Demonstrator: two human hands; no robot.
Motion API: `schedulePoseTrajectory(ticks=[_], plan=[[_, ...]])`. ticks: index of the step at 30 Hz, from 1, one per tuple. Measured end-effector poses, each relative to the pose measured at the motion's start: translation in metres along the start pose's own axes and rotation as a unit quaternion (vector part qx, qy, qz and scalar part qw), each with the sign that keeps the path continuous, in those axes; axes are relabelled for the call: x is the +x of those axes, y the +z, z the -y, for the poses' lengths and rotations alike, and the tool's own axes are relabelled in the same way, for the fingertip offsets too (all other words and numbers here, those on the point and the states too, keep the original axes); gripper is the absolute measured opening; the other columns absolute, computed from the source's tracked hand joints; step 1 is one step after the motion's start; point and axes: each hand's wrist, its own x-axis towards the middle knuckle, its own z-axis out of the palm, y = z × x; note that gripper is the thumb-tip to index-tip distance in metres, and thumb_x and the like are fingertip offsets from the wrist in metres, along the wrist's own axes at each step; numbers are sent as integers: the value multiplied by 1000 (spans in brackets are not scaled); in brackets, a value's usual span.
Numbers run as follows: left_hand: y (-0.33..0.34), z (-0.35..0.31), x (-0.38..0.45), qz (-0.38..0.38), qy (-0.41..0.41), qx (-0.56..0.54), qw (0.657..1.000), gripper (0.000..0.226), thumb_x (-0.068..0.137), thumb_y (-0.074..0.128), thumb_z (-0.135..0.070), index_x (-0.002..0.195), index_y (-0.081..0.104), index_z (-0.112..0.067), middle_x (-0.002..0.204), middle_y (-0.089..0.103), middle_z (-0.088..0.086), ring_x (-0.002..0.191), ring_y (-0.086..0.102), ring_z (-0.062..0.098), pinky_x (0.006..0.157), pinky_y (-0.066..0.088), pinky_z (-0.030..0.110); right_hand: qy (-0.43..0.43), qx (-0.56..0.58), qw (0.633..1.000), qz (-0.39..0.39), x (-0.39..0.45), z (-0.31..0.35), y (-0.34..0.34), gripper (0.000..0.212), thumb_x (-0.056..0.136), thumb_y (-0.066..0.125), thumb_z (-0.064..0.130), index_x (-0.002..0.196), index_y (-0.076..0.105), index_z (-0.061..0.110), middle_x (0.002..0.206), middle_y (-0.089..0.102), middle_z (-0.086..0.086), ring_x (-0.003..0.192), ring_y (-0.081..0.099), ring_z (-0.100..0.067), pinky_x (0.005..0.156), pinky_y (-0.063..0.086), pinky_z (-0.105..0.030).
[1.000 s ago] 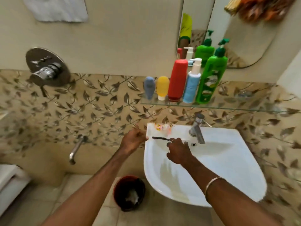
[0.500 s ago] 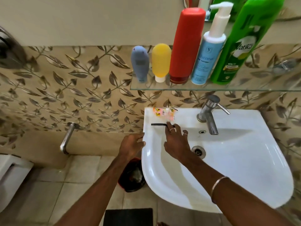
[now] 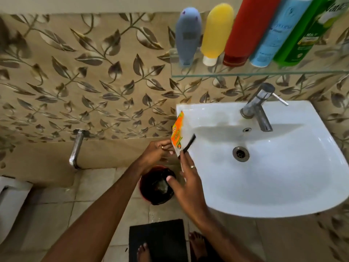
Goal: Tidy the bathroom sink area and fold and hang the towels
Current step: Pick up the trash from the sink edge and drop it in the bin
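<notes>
1. Pinching the lower edge of an orange sachet [image 3: 177, 132], my left hand [image 3: 156, 155] has its fingers curled at the sink's left rim; a ring shows on one finger.
2. My right hand [image 3: 186, 183] is spread, fingers straight and thumb out to the left; its fingertips [image 3: 182, 155] touch the near end of a thin black strip [image 3: 189, 143], which slants up beside the sachet. I cannot tell whether it is a comb or something else.
3. Both items sit at the left edge of the white sink [image 3: 283, 186], just over its rim.
4. Below my hands, on the floor, stands a dark red bin [image 3: 151, 186] with a black liner.
5. A chrome tap [image 3: 258, 108] stands at the far side of the sink, the drain [image 3: 240, 154] nearer.
6. On the glass shelf [image 3: 264, 73] above stand bottles: grey-blue [image 3: 187, 35], yellow [image 3: 215, 33], red [image 3: 245, 29], light blue [image 3: 275, 33] and green [image 3: 306, 35].
7. My bare feet are by a black mat [image 3: 158, 241].
</notes>
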Motion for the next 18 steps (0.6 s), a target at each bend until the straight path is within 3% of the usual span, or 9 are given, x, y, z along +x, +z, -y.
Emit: schedulePoseTrajectory(ticks=[2, 7, 9, 10, 12, 15, 18], plan=[[-14, 6, 6, 22, -16, -41, 999, 49, 92, 56, 4, 134, 62, -21, 126, 70, -1, 109, 64, 11, 79, 52, 30, 12, -13, 1000, -15, -26, -12, 22, 87, 91, 69, 25, 157, 17, 49, 158, 13, 38, 141, 10, 25, 112, 15, -1], [-38, 25, 17, -8, -8, -26, 1000, 34, 101, 55, -20, 130, 63, -34, 121, 72, -9, 117, 65, 12, 93, 48, 40, 115, -21, 993, 2, -68, -75, 72, 82, 92, 66, 10, 155, 25, 45, 160, 17, 29, 144, 14, 20, 104, 19, 4], [-32, 27, 22, -2, 6, -14, 1000, 36, 99, 58, -31, 135, 61, -28, 122, 72, -6, 117, 64, 9, 92, 50, 35, 164, -43, 985, 36, -66, -100, 88, 81, 94, 65, 8, 157, 26, 39, 160, 20, 24, 147, 19, 8, 106, 19, 1], [-26, 24, 24, 1, 22, -10, 1000, 39, 98, 60, -33, 135, 61, -24, 124, 71, -4, 118, 63, 8, 90, 52, 25, 188, -55, 979, 47, -60, -113, 96, 78, 94, 65, 8, 159, 28, 33, 160, 24, 19, 148, 23, 1, 108, 20, -2], [-9, 18, 30, 6, 54, -11, 998, 41, 93, 67, -38, 128, 68, -17, 124, 71, -1, 117, 64, 6, 94, 51, 17, 238, -60, 968, 56, -39, -138, 112, 72, 94, 64, 8, 158, 35, 24, 160, 35, 10, 148, 34, -11, 111, 28, -13], [13, 15, 39, -23, 67, -33, 997, 37, 79, 80, -45, 101, 80, -16, 102, 78, 0, 104, 72, 14, 103, 51, 41, 306, -17, 950, 57, 1, -179, 138, 62, 90, 62, 10, 149, 50, 22, 150, 53, 0, 133, 53, -19, 107, 43, -28], [17, 19, 46, -50, 77, -46, 995, 29, 76, 85, -32, 95, 81, -10, 95, 79, 3, 96, 75, 18, 99, 54, 44, 354, -17, 933, 66, 38, -218, 163, 44, 87, 61, 14, 131, 63, 17, 129, 67, -10, 110, 63, -24, 87, 48, -29]])
